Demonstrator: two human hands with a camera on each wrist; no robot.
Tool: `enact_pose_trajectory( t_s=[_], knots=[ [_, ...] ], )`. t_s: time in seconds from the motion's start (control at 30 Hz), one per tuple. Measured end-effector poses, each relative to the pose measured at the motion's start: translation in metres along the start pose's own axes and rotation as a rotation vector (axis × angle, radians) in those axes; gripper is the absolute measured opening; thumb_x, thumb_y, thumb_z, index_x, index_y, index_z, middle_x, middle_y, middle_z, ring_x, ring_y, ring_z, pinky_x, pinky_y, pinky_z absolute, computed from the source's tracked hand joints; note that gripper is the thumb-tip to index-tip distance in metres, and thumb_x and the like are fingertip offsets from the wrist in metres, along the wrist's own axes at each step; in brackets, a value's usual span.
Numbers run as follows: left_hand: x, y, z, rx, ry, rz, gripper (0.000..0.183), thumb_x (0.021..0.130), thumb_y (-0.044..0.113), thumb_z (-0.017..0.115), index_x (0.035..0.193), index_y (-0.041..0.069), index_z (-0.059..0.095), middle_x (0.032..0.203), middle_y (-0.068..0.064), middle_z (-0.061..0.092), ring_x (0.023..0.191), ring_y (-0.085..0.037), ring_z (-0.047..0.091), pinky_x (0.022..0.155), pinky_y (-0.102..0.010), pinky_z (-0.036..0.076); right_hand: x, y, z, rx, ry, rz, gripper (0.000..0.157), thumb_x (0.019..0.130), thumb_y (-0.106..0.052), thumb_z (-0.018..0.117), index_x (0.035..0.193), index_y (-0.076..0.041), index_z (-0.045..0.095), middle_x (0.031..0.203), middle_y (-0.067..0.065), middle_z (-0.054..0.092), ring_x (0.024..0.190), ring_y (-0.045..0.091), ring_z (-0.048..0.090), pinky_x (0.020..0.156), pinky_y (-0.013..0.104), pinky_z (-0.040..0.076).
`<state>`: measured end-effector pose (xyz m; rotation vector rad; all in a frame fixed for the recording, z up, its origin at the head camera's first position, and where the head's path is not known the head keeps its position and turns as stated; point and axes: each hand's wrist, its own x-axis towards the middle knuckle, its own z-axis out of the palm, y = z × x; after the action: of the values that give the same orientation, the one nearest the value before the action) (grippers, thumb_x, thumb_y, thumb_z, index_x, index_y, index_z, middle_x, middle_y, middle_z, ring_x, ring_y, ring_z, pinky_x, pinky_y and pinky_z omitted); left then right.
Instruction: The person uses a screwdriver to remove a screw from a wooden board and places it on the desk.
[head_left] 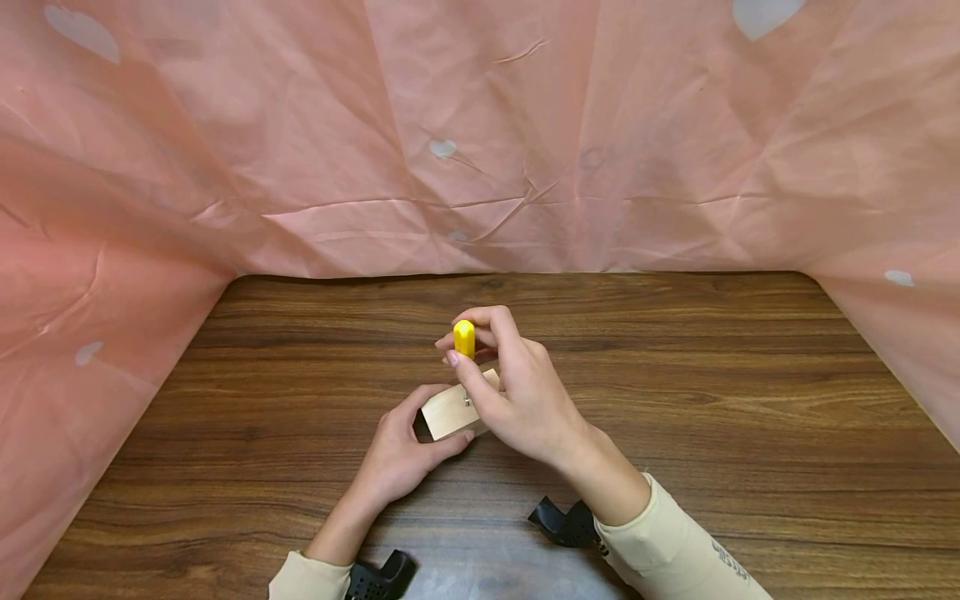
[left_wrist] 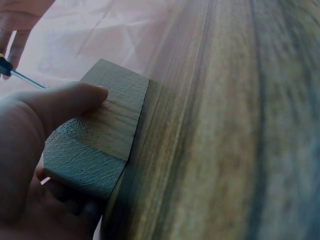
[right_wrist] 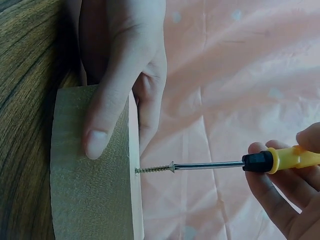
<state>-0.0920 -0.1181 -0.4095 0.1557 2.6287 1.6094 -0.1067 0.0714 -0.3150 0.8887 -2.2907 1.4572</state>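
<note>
My left hand [head_left: 396, 457] grips a pale wooden block [head_left: 448, 413] at its left end, thumb along the near side and fingers round the far side. In the left wrist view the block [left_wrist: 117, 120] stands on the tabletop. A threaded screw [right_wrist: 154, 169] sticks out of the block's upper face, most of its thread exposed. Meeting the screw head, in line with it, is the tip of a screwdriver [right_wrist: 210, 165] with a yellow and black handle. My right hand [head_left: 521, 392] holds that handle between thumb and fingers, above the block.
The wood-grain table [head_left: 712, 375] stretches out around both hands. Pink cloth with pale hearts [head_left: 480, 167] hangs along its back and sides. Black wrist mounts [head_left: 562, 523] sit at the cuffs of the beige sleeves [head_left: 675, 542].
</note>
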Motion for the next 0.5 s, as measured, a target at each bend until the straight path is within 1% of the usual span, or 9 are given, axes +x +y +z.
enact_pose_trajectory(
  t_s=[0.07, 0.17, 0.23, 0.4, 0.5],
  knots=[
    [0.0, 0.0002, -0.0001, -0.004, 0.0, 0.003, 0.052, 0.082, 0.028, 0.093, 0.13, 0.031, 0.072, 0.111, 0.0, 0.076, 0.1, -0.015, 0.064, 0.091, -0.037, 0.048, -0.0001, 0.0002, -0.0001, 0.005, -0.001, 0.007, 0.027, 0.103, -0.005, 0.066, 0.126, -0.006, 0.053, 0.114, 0.005, 0.079, 0.106, 0.016, 0.078, 0.087, 0.035, 0.063],
    [-0.0004, 0.0009, -0.0004, -0.007, 0.0, 0.005, 0.051, 0.083, 0.029, 0.094, 0.129, 0.031, 0.073, 0.111, 0.0, 0.076, 0.099, -0.014, 0.064, 0.091, -0.037, 0.048, 0.0002, 0.0001, -0.0002, -0.012, 0.004, 0.003, 0.023, 0.102, -0.006, 0.066, 0.122, -0.009, 0.055, 0.113, 0.002, 0.077, 0.102, 0.013, 0.076, 0.088, 0.032, 0.062],
    [-0.0004, 0.0006, -0.0002, -0.007, 0.001, 0.002, 0.051, 0.083, 0.029, 0.093, 0.129, 0.032, 0.073, 0.11, 0.001, 0.076, 0.099, -0.014, 0.064, 0.091, -0.037, 0.048, 0.0005, 0.0006, 0.0002, -0.026, 0.015, -0.011, 0.021, 0.101, -0.007, 0.066, 0.12, -0.009, 0.058, 0.111, 0.002, 0.075, 0.099, 0.012, 0.075, 0.088, 0.029, 0.061],
    [0.0, -0.0007, 0.0004, -0.001, 0.003, -0.002, 0.051, 0.082, 0.028, 0.093, 0.128, 0.034, 0.072, 0.109, 0.001, 0.076, 0.099, -0.015, 0.064, 0.092, -0.037, 0.049, 0.0011, 0.0035, 0.0008, -0.047, 0.048, -0.069, 0.02, 0.099, -0.006, 0.069, 0.118, -0.008, 0.067, 0.104, 0.002, 0.065, 0.093, 0.013, 0.07, 0.086, 0.027, 0.061],
    [0.0002, -0.0006, 0.0005, 0.001, 0.004, 0.001, 0.051, 0.082, 0.028, 0.093, 0.129, 0.033, 0.072, 0.11, 0.002, 0.076, 0.1, -0.015, 0.065, 0.093, -0.037, 0.049, 0.0011, 0.0044, 0.0005, -0.046, 0.055, -0.078, 0.023, 0.098, -0.006, 0.071, 0.12, -0.008, 0.069, 0.103, 0.001, 0.062, 0.093, 0.013, 0.068, 0.085, 0.027, 0.061]
  ],
)
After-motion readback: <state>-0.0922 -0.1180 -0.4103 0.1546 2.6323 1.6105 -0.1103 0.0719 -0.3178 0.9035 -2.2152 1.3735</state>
